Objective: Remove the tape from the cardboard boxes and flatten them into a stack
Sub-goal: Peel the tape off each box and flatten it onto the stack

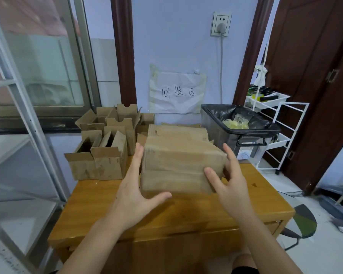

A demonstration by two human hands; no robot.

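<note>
A black-lined bin (240, 133) is seen at the back right of the tabletop (115, 202), with crumpled yellowish tape (235, 123) lying in it. At the back left, a cluster of open boxes (105, 143) is stood upright with flaps raised; their insides are dark and nothing can be made out in them. A closed box (178, 167) is held just above the middle of the tabletop, its long axis running left to right and its top tilted toward the viewer. Behind it, a flattened stack (178, 131) is laid. The left hand (133, 186) is pressed flat against the box's left side, fingers straight, thumb under the near edge. The right hand (228, 180) is spread on the right end, thumb laid on the front face. A paper sign (176, 89) is taped to the wall.
</note>
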